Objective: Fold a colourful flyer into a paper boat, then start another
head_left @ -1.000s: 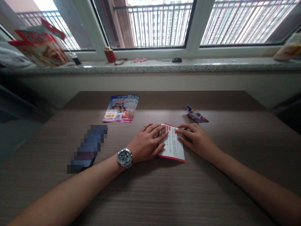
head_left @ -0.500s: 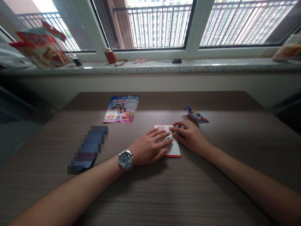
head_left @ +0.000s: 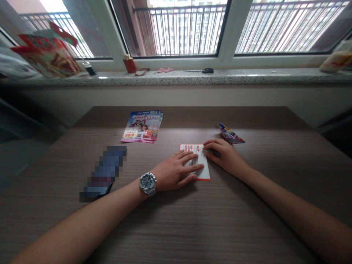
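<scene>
Leaflet: red-edged white card [head_left: 206,170], long axis pointing away from the person, slightly tilted.
Left hand [head_left: 176,170]: fingers open, flat on the card.
Right hand [head_left: 224,156]: fingers loosely curled, tips resting on its right edge, not gripping.

A silver link-bracelet wristwatch [head_left: 147,183] with a dark dial circles the left wrist [head_left: 162,179], both forearms [head_left: 90,216] bare

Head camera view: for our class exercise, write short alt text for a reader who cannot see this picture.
A left hand wearing a steel wristwatch lies flat on a red-edged white leaflet, and the fingertips of a right hand rest on its right side, on a wood-grain table. A stack of colourful brochures and a folded printed paper lie beyond the hands.
</scene>
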{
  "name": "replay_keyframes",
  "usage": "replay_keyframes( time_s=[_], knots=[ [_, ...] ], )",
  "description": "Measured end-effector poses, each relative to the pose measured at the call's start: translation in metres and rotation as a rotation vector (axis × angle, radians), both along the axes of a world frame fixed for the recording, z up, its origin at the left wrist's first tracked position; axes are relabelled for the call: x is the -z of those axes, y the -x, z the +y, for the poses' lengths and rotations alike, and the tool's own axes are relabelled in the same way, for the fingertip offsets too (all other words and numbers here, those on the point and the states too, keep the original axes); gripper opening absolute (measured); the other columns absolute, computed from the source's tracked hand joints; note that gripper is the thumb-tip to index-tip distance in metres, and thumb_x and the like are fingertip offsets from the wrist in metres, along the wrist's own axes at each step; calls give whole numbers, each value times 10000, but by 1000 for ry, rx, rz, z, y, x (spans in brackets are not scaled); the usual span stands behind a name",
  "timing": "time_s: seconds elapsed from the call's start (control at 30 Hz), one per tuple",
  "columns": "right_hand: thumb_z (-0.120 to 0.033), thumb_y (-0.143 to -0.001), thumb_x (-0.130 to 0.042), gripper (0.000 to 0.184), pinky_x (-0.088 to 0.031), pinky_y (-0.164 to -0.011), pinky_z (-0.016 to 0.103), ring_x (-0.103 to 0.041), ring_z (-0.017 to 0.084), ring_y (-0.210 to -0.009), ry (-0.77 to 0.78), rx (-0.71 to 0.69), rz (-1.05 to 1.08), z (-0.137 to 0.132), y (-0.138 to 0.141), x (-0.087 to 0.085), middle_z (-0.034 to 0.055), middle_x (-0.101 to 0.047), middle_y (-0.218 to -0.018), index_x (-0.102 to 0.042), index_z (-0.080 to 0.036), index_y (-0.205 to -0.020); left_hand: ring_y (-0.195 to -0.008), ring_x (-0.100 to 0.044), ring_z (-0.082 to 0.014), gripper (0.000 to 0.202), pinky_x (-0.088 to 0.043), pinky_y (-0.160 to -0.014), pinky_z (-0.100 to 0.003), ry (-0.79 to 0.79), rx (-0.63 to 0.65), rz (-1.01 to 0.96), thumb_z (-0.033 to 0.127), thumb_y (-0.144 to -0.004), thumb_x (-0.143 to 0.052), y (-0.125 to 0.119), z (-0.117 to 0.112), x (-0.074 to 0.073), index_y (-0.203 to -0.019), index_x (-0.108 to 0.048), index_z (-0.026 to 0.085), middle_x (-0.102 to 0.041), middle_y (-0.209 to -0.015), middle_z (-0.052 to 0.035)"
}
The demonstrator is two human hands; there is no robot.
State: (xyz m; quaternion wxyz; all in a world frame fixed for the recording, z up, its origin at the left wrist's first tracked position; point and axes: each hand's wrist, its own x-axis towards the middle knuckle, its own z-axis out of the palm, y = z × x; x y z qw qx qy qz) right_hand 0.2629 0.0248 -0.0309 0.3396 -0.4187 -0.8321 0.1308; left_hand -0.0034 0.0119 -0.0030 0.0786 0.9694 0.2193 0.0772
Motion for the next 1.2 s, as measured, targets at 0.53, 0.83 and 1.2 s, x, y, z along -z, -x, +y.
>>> replay_keyframes(
  time_s=[0.53,0.83,1.2],
  knots=[
    [-203,-876,-685,15,-524,-849,407,-626,230,-910,72,26,-61,7,-1,-6,78,-650,-968,-697,-206,-867,-1402,-405,-279,478,-328,-1177,-495,-2,-33,-23,448,-1022,-460,1,0,2,-1477,-458,302,-418,-1548,-77],
    [-221,-894,-674,38,-505,-770,363,-614,216,-849,125,-12,-126,1,-4,-7,60,-644,-898,-675,-199,-863,-1415,-394,-279,474,-320,-1182,-501,14,-43,-8,437,-1026,-454,1,0,2,-1481,-455,303,-409,-1558,-72],
    [-213,-899,-663,29,-509,-775,367,-612,225,-877,183,-107,-141,-23,-2,-15,68,-657,-910,-672,-214,-871,-1417,-398,-276,473,-325,-1183,-499,18,-42,-45,434,-1020,-474,2,1,6,-1477,-461,311,-417,-1556,-67]
  ],
)
